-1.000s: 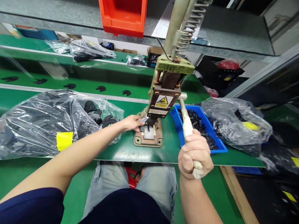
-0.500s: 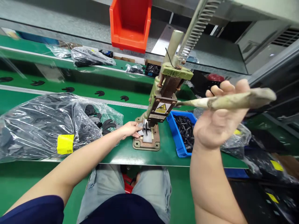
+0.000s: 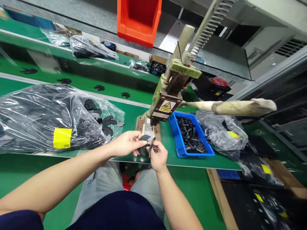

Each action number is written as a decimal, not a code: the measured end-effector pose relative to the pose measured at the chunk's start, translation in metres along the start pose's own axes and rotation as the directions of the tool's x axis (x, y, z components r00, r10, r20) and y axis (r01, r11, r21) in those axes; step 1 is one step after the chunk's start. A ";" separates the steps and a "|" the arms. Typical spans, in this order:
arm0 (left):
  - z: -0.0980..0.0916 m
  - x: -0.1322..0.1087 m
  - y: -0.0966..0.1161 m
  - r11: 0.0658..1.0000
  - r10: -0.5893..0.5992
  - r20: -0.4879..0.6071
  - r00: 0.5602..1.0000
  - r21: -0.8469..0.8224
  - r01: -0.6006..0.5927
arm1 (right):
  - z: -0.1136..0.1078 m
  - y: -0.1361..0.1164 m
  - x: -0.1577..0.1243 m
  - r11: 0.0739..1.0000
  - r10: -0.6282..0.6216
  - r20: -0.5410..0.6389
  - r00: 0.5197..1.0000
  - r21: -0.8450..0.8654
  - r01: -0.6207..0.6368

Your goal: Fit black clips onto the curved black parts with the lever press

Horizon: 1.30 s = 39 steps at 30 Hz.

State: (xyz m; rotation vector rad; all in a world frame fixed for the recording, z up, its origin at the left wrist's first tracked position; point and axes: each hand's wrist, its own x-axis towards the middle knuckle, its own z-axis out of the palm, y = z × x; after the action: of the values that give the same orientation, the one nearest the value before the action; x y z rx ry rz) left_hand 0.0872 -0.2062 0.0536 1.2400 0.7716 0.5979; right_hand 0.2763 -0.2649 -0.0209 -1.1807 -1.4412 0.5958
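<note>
My left hand (image 3: 130,143) is closed on a dark grey curved plastic piece (image 3: 143,147). Against it, my right hand (image 3: 158,155) pinches a dark curved part (image 3: 151,146); whether the two pieces are joined I cannot tell. Both hands are just in front of the base (image 3: 139,123) of a green hand press (image 3: 168,101). The lever (image 3: 235,107) of the press, wrapped in pale material, sticks out to the right with no hand on it.
A clear bag (image 3: 43,118) of curved black pieces lies at left. To the right stands a blue bin (image 3: 177,140) of small black parts, beside more plastic bags (image 3: 223,134). Curved pieces (image 3: 99,88) lie in a row behind. An orange bin (image 3: 139,38) sits on the shelf above.
My right hand has left the press lever and come down to meet my left hand. My left hand has drawn the curved piece off the press base toward me.
</note>
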 end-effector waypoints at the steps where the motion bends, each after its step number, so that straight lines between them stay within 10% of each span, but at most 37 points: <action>1: 0.003 -0.001 0.000 1.000 -0.004 0.012 1.000 -0.001 0.004 | 0.000 0.000 -0.001 1.000 0.004 -0.007 1.000 0.000 -0.004; 12: -0.001 0.010 0.002 0.984 -0.057 0.043 0.997 0.174 0.048 | -0.020 -0.009 -0.003 0.972 -0.129 0.135 0.982 -0.178 0.152; 17: 0.002 0.001 0.004 0.878 0.294 -0.185 0.938 0.440 -0.189 | -0.035 -0.013 0.002 0.916 -0.210 0.249 0.946 -0.287 0.279; 23: 0.016 0.002 -0.001 0.718 0.374 0.016 0.927 0.628 -0.300 | -0.036 -0.008 0.000 0.877 -0.255 0.336 0.907 -0.316 0.363; 31: 0.011 0.007 -0.018 0.908 0.214 -0.011 0.977 0.372 -0.194 | -0.052 -0.017 -0.004 0.907 -0.245 0.319 0.916 -0.257 0.333; 35: 0.013 0.007 -0.029 0.996 0.035 0.188 0.981 0.073 -0.050 | -0.061 -0.029 -0.006 0.947 -0.152 0.324 0.934 -0.223 0.231; 39: 0.017 0.008 -0.042 0.995 0.099 0.205 0.974 -0.003 -0.101 | -0.061 -0.039 -0.008 0.981 0.015 0.317 0.948 -0.187 0.047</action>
State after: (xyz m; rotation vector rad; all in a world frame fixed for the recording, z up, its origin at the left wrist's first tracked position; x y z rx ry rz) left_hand 0.1050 -0.2196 0.0137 1.3300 0.5417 0.5389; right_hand 0.3194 -0.3018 0.0250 -1.2628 -1.8133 0.6686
